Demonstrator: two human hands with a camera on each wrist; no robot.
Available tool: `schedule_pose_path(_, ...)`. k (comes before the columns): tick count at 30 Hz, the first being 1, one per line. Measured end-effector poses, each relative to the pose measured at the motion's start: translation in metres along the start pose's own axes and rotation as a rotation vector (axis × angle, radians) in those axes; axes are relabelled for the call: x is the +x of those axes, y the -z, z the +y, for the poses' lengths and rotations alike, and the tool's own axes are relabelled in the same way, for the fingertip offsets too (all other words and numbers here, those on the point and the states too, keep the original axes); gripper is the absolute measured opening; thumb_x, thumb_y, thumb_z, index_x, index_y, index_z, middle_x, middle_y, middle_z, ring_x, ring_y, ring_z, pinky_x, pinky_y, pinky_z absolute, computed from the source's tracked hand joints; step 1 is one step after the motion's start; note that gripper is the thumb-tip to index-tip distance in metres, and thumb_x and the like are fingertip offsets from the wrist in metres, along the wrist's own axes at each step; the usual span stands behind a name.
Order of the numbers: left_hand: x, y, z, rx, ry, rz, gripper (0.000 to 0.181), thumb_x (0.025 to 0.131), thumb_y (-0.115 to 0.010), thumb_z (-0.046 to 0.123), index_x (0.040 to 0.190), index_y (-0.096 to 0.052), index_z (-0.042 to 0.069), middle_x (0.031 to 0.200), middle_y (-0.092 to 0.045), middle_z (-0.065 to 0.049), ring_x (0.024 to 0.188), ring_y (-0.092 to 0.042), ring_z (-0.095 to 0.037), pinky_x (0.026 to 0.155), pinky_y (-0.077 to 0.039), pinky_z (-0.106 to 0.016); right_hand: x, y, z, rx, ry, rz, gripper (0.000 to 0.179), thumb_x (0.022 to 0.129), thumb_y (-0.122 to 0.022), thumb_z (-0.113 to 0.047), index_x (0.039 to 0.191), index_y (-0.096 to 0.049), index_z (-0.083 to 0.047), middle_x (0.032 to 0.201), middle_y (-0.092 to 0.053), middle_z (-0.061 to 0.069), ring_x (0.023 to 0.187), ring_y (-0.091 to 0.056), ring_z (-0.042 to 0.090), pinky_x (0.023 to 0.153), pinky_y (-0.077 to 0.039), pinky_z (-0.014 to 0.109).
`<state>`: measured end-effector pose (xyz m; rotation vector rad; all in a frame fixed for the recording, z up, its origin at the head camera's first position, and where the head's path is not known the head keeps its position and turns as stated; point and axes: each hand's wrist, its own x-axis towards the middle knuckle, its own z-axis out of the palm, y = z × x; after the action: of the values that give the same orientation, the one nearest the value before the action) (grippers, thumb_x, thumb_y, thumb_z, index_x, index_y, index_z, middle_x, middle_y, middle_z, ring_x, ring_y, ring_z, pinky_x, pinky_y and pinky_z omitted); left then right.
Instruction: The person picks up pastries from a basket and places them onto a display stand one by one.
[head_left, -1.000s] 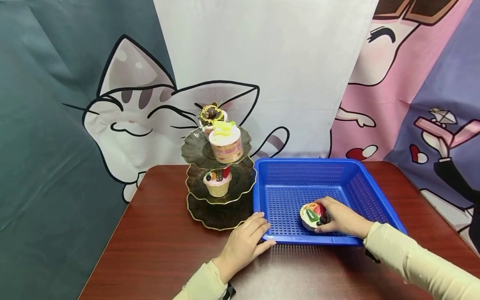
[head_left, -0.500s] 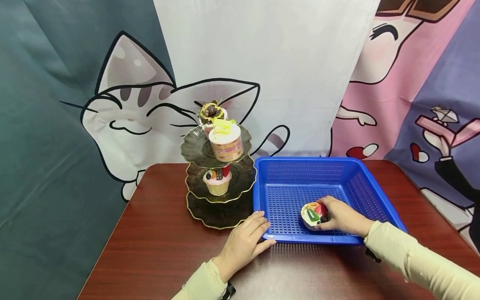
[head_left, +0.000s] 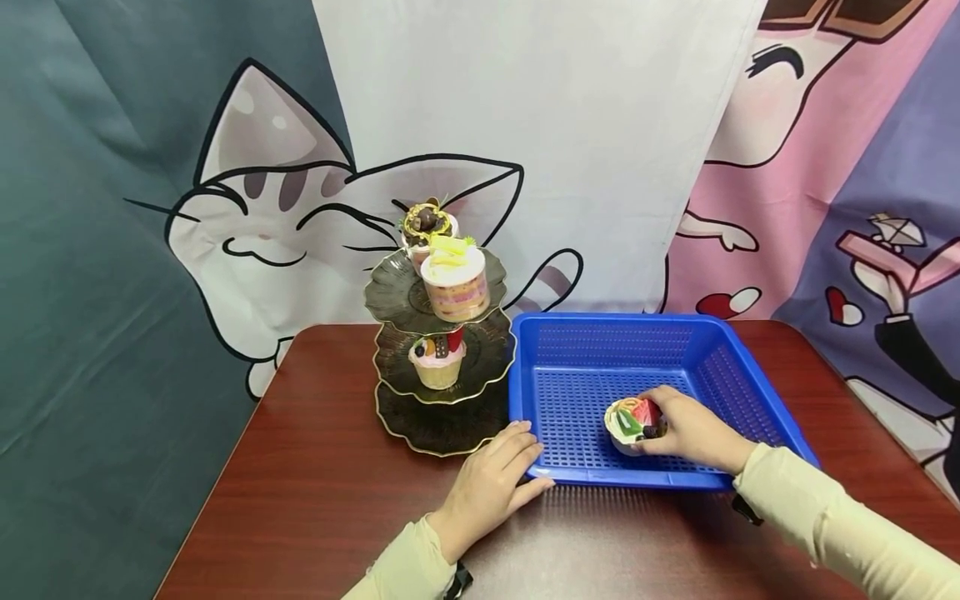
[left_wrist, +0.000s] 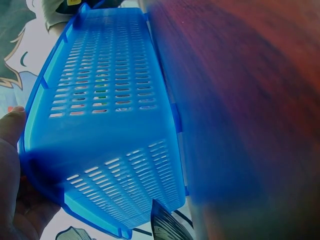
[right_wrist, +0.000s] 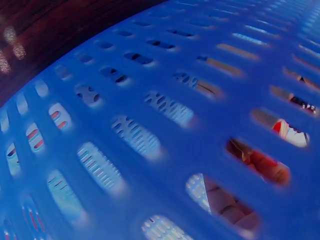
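My right hand (head_left: 693, 429) grips a fruit tart (head_left: 622, 422) low inside the blue plastic basket (head_left: 626, 478). The tart has cream, green and red fruit slices and dark berries on top, and its right side is hidden by my fingers. My left hand (head_left: 486, 483) rests on the basket's near left corner, its fingers over the left rim and its thumb along the front rim. In the left wrist view, the thumb (left_wrist: 12, 125) touches the rim. The basket's slotted wall (right_wrist: 165, 130) fills most of the right wrist view, with parts of the hand showing through the slots.
Left of the basket stands a dark tiered stand (head_left: 442, 433) with gold scalloped edges. Its top tier bears a layered dessert cup (head_left: 456, 287) and a chocolate-topped dessert (head_left: 427, 221); a cupcake (head_left: 437, 367) sits on the middle tier. A printed curtain (head_left: 585, 125) hangs behind the table (head_left: 300, 467).
The tart and my right hand have shifted very slightly to the right in the head view. My left hand stays on the basket corner.
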<state>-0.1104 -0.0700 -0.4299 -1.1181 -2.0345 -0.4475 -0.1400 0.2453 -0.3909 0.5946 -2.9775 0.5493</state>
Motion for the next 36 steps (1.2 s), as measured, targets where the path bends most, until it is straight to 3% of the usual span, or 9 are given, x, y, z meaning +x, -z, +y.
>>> schedule_pose_path(15,0.001,0.000,0.001,0.020,-0.007,-0.019,0.037,0.093,-0.060,0.042,0.100,-0.071,0.007,0.101,-0.069,-0.004,0.112,-0.063,-0.018,0.104,-0.049,-0.028,-0.004,0.013,-0.004,0.035,-0.018,0.006,0.068,0.070,-0.082,-0.044,0.114,-0.058,0.002,0.105,-0.064,0.012,0.092,-0.060,0.020,0.078,-0.055,0.039)
schedule_pose_path(26,0.002,0.002,0.000,0.010,0.002,-0.011,0.035,0.091,-0.063,0.041,0.100,-0.070,0.007,0.101,-0.069,-0.004,0.112,-0.063,-0.018,0.105,-0.048,-0.028,-0.008,0.020,-0.016,0.024,0.022,0.015,0.066,0.069,-0.082,-0.044,0.113,-0.059,0.000,0.105,-0.064,0.011,0.090,-0.058,0.017,0.074,-0.053,0.034)
schedule_pose_path(36,0.001,0.001,0.001,0.015,0.001,-0.011,0.036,0.091,-0.063,0.042,0.099,-0.071,0.007,0.100,-0.069,-0.004,0.112,-0.063,-0.018,0.105,-0.048,-0.027,-0.013,0.036,-0.027,0.047,-0.012,-0.017,0.066,0.072,-0.080,-0.047,0.115,-0.058,-0.003,0.104,-0.064,0.005,0.090,-0.058,0.014,0.074,-0.054,0.028)
